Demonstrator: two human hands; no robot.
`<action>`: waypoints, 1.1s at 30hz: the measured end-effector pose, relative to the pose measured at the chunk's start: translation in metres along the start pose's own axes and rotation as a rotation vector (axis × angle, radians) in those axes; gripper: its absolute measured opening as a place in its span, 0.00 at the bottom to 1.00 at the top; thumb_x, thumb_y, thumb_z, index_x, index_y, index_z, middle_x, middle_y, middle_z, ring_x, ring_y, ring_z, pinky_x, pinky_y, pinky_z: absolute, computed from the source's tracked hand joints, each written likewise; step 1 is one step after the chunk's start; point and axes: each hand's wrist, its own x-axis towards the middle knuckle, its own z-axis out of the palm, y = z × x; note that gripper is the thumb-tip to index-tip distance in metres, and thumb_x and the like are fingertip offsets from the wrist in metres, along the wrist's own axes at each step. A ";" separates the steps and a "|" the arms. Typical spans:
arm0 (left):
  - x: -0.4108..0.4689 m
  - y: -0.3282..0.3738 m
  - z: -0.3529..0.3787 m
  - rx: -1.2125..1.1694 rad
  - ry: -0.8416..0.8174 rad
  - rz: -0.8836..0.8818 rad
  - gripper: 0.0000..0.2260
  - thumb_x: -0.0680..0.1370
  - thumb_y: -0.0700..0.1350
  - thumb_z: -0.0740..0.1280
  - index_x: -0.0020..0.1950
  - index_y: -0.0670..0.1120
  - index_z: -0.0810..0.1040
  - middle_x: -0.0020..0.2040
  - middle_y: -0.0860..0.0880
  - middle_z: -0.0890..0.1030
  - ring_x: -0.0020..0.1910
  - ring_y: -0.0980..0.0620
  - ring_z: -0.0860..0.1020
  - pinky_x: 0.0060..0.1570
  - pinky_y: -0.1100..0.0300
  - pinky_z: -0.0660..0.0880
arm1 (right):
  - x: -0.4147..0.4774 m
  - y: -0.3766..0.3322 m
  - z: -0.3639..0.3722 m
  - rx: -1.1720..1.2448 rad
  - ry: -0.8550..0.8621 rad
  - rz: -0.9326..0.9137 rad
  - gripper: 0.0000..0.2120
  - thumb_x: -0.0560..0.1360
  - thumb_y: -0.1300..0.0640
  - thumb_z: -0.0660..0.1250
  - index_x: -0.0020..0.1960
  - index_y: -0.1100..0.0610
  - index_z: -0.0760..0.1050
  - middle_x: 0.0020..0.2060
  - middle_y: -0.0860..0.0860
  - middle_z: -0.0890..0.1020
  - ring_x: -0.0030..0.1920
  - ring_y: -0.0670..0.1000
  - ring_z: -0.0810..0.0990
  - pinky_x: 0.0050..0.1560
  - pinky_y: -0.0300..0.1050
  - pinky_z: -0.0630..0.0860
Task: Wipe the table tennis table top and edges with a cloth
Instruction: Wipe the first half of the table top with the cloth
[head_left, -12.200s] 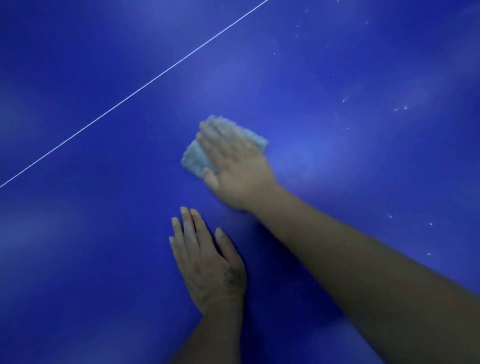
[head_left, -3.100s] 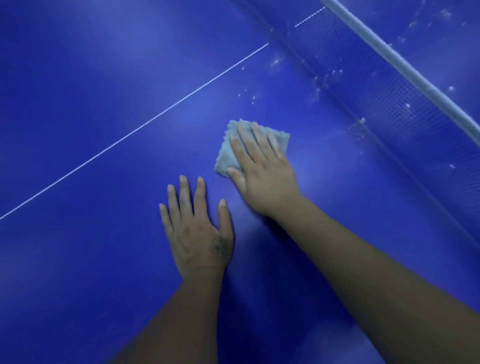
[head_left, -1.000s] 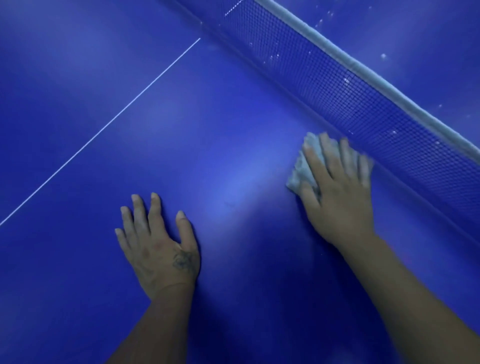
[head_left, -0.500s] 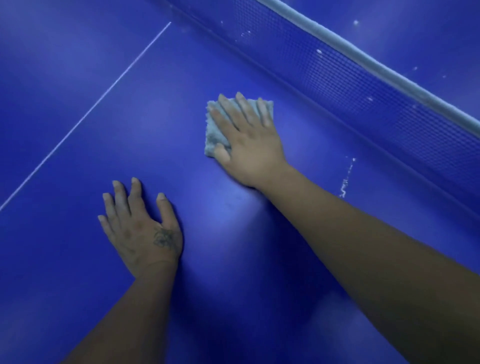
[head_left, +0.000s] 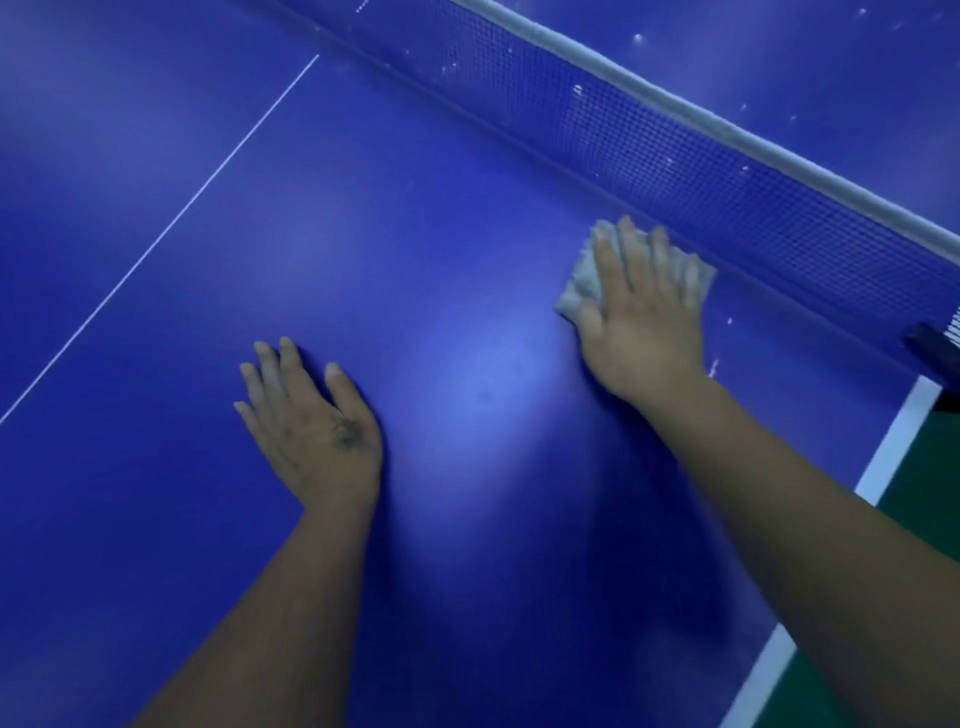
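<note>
The blue table tennis table top (head_left: 457, 249) fills the view. My right hand (head_left: 641, 322) lies flat with straight fingers on a pale grey cloth (head_left: 579, 283), pressing it onto the surface just in front of the net (head_left: 675, 150). Most of the cloth is hidden under the hand; its left and far edges stick out. My left hand (head_left: 311, 421) rests flat on the table with spread fingers, holding nothing, to the left of and nearer than the cloth.
A thin white centre line (head_left: 171, 228) runs diagonally at left. The net's white top tape (head_left: 675, 101) crosses the upper right. The table's white side edge (head_left: 893, 452) and green floor (head_left: 930, 478) show at right, with a dark net clamp (head_left: 935, 345). White specks dot the far half.
My right hand has slid the cloth to the right along the net, towards the table's side edge. The view has shifted right, bringing the white edge and floor into sight. The left hand stays planted.
</note>
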 end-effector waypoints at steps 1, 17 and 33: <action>-0.021 0.009 0.000 -0.035 0.007 -0.028 0.26 0.90 0.51 0.57 0.85 0.42 0.65 0.87 0.43 0.61 0.87 0.42 0.55 0.86 0.41 0.49 | 0.008 -0.020 0.003 0.000 -0.008 -0.001 0.37 0.85 0.43 0.56 0.89 0.52 0.47 0.88 0.53 0.48 0.87 0.60 0.45 0.84 0.67 0.41; -0.127 0.026 0.012 0.102 -0.087 0.022 0.28 0.87 0.53 0.55 0.87 0.47 0.62 0.89 0.46 0.56 0.88 0.43 0.51 0.86 0.41 0.48 | -0.139 0.054 0.037 -0.043 0.167 -0.051 0.34 0.84 0.46 0.56 0.88 0.50 0.54 0.87 0.49 0.57 0.87 0.56 0.54 0.84 0.65 0.53; -0.129 0.023 0.014 0.110 -0.057 0.036 0.28 0.87 0.54 0.53 0.87 0.48 0.61 0.89 0.46 0.55 0.88 0.43 0.51 0.86 0.40 0.48 | -0.026 -0.010 0.032 0.011 0.130 -0.231 0.35 0.83 0.43 0.53 0.88 0.51 0.56 0.87 0.50 0.58 0.87 0.55 0.55 0.85 0.63 0.44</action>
